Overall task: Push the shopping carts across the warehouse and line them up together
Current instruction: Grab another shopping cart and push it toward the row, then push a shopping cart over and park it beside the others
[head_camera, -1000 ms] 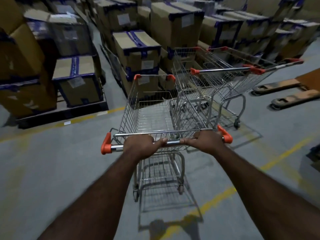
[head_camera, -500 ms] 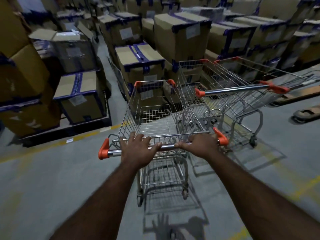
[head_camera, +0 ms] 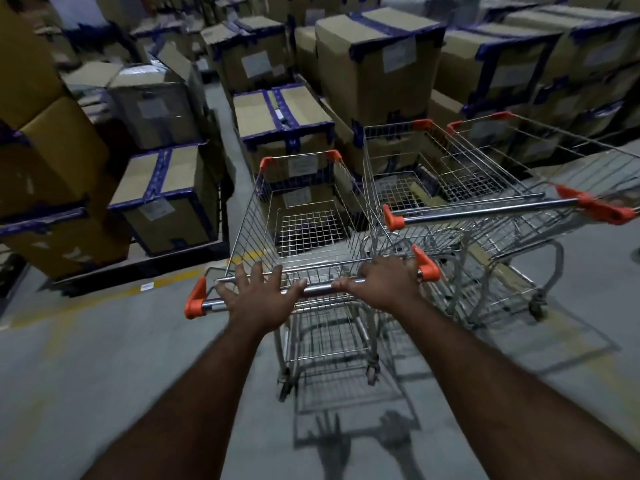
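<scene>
- Left hand (head_camera: 258, 301) over the handle bar (head_camera: 318, 289) of the shopping cart (head_camera: 308, 233); fingers (head_camera: 257, 271) straight, splayed and released, none wrapped round the bar.
- Right hand (head_camera: 386, 284) just beside the left on the same bar, fingers curled over it, grasping it.
- Orange end caps (head_camera: 195, 299) on the bar, one outboard of each hand.
- Wire basket of the held cart straight ahead of the fingers, nothing inside it.
- Parked carts (head_camera: 450, 174) ahead and to the right of the right-hand fingers, just beside the held cart; their orange-tipped handle (head_camera: 485, 210) beyond the right knuckles.
- Cardboard boxes (head_camera: 374, 81) bound in blue tape, stacked beyond both baskets and off to the left of the left hand.
- White labels (head_camera: 398, 55) on the box faces; print blurred, unreadable.
- Yellow line (head_camera: 166, 284) on the grey floor (head_camera: 86, 375) left of the left-hand fingers, with a small white tag (head_camera: 147, 286) on it; writing too small to read.
</scene>
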`<state>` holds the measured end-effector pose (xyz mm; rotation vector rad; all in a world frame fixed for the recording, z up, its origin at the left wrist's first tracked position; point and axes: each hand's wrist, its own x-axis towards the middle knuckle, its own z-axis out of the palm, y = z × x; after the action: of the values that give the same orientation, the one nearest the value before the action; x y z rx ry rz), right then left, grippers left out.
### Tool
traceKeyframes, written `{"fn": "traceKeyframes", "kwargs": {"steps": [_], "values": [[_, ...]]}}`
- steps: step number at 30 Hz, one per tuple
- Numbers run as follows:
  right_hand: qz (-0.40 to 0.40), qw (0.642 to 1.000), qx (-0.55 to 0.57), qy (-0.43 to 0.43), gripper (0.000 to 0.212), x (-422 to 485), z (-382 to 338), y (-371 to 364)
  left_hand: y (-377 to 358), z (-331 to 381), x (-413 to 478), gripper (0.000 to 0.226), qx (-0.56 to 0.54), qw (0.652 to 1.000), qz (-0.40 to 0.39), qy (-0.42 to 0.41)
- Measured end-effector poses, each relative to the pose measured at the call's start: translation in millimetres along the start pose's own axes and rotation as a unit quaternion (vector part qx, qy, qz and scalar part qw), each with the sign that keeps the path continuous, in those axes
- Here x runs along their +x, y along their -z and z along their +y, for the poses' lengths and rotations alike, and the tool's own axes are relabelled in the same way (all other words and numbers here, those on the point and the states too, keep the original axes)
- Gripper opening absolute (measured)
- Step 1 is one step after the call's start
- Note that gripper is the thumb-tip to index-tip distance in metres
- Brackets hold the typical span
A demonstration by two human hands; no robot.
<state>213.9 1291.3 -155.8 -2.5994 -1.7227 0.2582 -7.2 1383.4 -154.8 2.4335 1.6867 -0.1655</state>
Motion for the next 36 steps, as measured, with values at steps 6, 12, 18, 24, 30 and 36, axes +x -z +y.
{"fn": "traceKeyframes", "kwargs": {"steps": [6, 12, 18, 24, 30, 36], "values": [[0.005, 1.000, 0.021, 0.010, 0.094, 20.9, 11.5, -1.2, 5.9, 14.1, 16.3, 0.091, 0.012, 1.000, -0.013, 0.022], [-0.007, 0.999, 0.032, 0.023, 0.096, 19.6, 11.8, 4.0, 11.0, 26.8, 6.0, 0.090, -0.001, 0.997, -0.035, 0.065], [-0.045, 0.998, 0.033, 0.004, 0.094, 9.0, 5.5, 14.3, 12.4, 33.9, -5.0, 0.081, -0.007, 0.996, -0.028, 0.082], [-0.008, 0.999, 0.022, 0.029, 0.070, -13.0, -29.5, 18.9, 20.3, 26.6, -47.5, 0.070, -0.022, 1.000, 0.021, 0.004], [-0.006, 0.971, 0.024, 0.240, 0.072, -74.6, -101.6, 8.2, 29.6, -20.9, -145.6, 0.070, -0.032, 0.995, 0.029, 0.089], [-0.054, 0.909, 0.004, 0.414, 0.076, -157.1, -174.7, 11.4, 35.7, -76.7, -264.1, 0.071, -0.009, 0.975, 0.030, 0.221]]}}
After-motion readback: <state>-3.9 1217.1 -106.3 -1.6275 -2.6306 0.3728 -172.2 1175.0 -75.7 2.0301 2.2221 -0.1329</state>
